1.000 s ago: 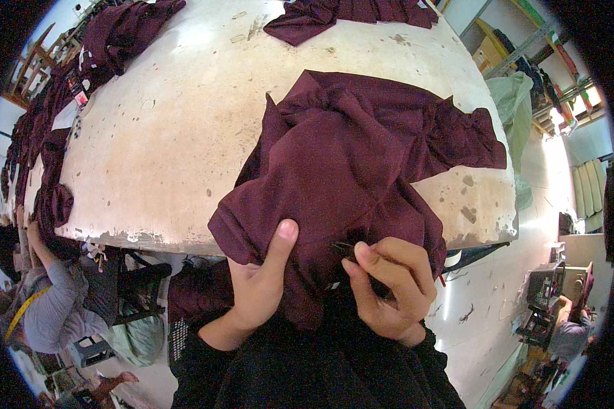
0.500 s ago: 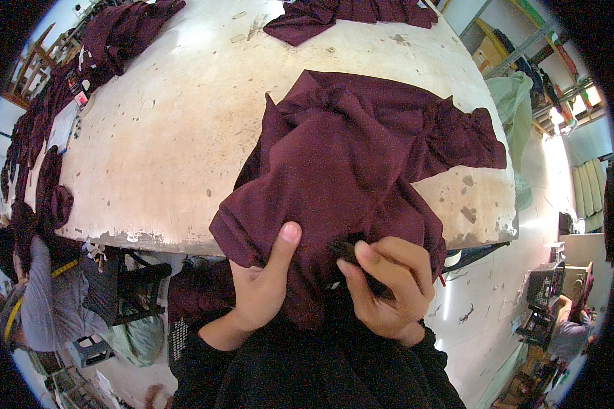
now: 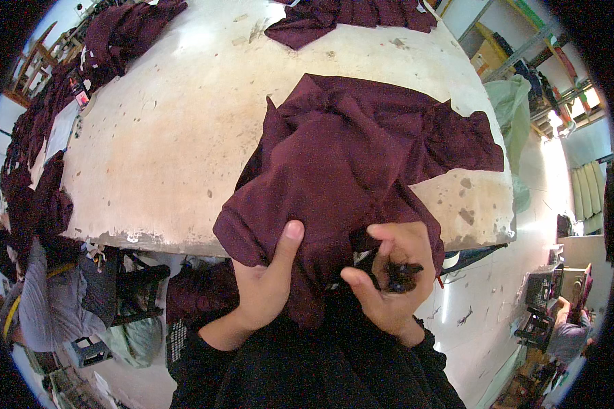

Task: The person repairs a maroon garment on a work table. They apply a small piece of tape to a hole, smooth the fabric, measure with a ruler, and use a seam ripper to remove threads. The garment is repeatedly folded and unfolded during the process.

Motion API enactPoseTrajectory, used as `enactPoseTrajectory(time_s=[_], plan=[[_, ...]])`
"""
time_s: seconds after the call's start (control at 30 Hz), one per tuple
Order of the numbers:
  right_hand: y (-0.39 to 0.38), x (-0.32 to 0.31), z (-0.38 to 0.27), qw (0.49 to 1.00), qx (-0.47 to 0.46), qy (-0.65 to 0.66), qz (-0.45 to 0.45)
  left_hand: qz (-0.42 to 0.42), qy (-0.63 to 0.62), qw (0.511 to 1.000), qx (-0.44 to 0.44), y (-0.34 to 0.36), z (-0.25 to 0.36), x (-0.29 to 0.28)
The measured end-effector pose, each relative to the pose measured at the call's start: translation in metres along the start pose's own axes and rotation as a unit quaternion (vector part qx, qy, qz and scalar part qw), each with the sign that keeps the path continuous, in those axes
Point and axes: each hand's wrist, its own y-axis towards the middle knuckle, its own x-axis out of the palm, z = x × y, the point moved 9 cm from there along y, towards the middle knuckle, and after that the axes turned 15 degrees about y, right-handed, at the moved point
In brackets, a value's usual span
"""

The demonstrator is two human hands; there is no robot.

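A dark maroon garment [image 3: 320,170] is spread in folds over the table's front edge, one gathered end reaching to the right. At its lower left my left hand [image 3: 262,286] grips the cloth, thumb on top and fingers underneath, hidden. My right hand [image 3: 396,286] is just right of the garment's lower edge, thumb and forefinger apart. Across its palm lies a small blackish object [image 3: 404,276], held by the curled fingers; its kind is unclear. Another dark bit shows by the forefinger tip, and whether it belongs to the same object I cannot tell.
The pale, stained table [image 3: 164,163] stretches ahead. More maroon cloth [image 3: 351,17] lies at its far side, and a heap of it [image 3: 126,41] along the left. A person in a grey sleeve [image 3: 61,300] is at lower left, another person [image 3: 572,330] at far right near black crates [image 3: 542,290].
My right hand has drawn slightly back from the cloth and opened its thumb and forefinger, uncovering the dark object in its palm. My left hand keeps its hold on the garment.
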Motion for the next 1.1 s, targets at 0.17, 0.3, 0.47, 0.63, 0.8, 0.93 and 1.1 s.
enactPoseTrajectory(time_s=[0.17, 0.3, 0.47, 0.63, 0.8, 0.93, 1.1], plan=[[0.003, 0.015, -0.015, 0.991, -0.088, -0.097, -0.032, 0.011, 0.043, 0.998, 0.044, -0.005, 0.005, 0.003], [0.001, 0.022, -0.021, 0.985, -0.137, -0.101, -0.040, 0.009, 0.026, 0.999, 0.044, -0.007, 0.003, 0.003], [-0.007, 0.040, -0.023, 0.977, -0.172, -0.090, -0.083, 0.022, 0.051, 0.998, 0.015, -0.008, -0.004, 0.000], [0.005, 0.037, -0.022, 0.969, -0.197, -0.127, -0.072, 0.049, 0.067, 0.996, 0.012, -0.010, -0.008, -0.005], [0.042, -0.081, 0.029, 0.947, -0.095, -0.192, 0.241, 0.063, 0.061, 0.996, 0.000, -0.013, -0.011, -0.015], [0.034, -0.121, 0.062, 0.954, -0.023, -0.144, 0.261, 0.060, 0.039, 0.997, -0.018, -0.011, -0.015, -0.018], [0.048, -0.073, 0.042, 0.972, 0.009, -0.200, 0.119, 0.055, -0.009, 0.998, -0.031, -0.009, -0.017, -0.018]])
